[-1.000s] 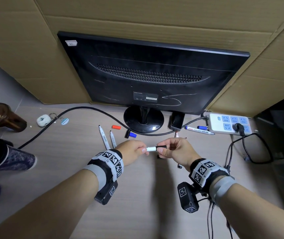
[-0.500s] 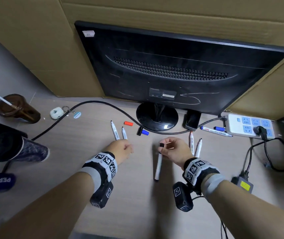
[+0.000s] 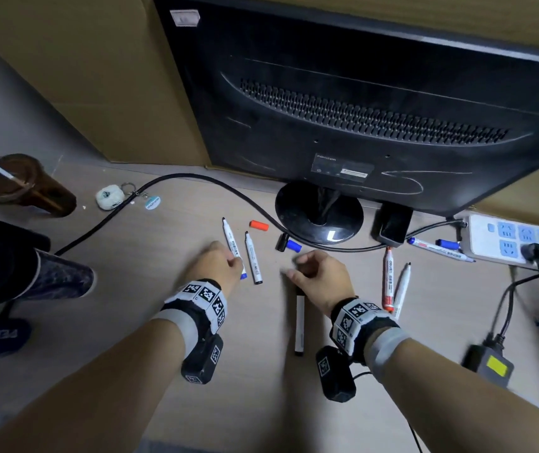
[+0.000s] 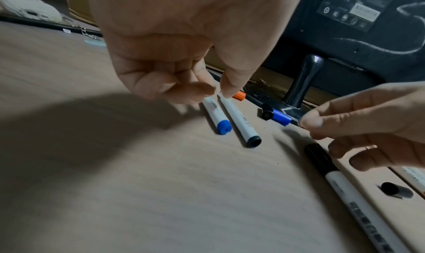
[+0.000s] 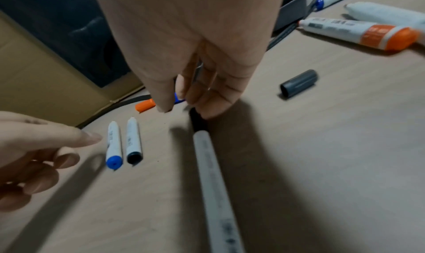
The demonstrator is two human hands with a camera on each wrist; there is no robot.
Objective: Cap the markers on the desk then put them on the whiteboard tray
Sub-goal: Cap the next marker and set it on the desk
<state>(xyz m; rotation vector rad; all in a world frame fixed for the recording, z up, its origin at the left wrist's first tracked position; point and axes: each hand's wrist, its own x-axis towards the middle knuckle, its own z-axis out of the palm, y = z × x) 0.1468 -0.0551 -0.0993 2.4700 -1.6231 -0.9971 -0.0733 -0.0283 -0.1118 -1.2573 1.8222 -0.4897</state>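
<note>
A capped black marker [image 3: 300, 322] [image 5: 214, 175] lies on the desk, and my right hand [image 3: 291, 268] [image 5: 184, 109] hovers at its cap end with loosely curled fingers, gripping nothing. Left of it lie two uncapped markers, one blue-ended [image 3: 233, 245] [image 4: 218, 118] and one black-ended [image 3: 253, 260] [image 4: 241, 122]. My left hand [image 3: 237, 263] [image 4: 216, 93] is just over the blue-ended one, fingers loose and empty. An orange cap [image 3: 259, 225], a black cap [image 3: 282, 241] and a blue cap [image 3: 293, 245] lie near the monitor base. A dark cap [image 5: 299, 83] lies right of my right hand.
An orange marker [image 3: 388, 279] and an uncapped marker [image 3: 402, 289] lie to the right. A blue marker [image 3: 438, 250] lies by the power strip [image 3: 516, 243]. The monitor [image 3: 376, 109] stands behind; a black cable [image 3: 176, 188] crosses the desk. Cups [image 3: 26, 188] stand at the left.
A second ago both hands held the black marker with its cap. The right hand has since laid it on the desk and let go. The left hand moved to the uncapped markers.
</note>
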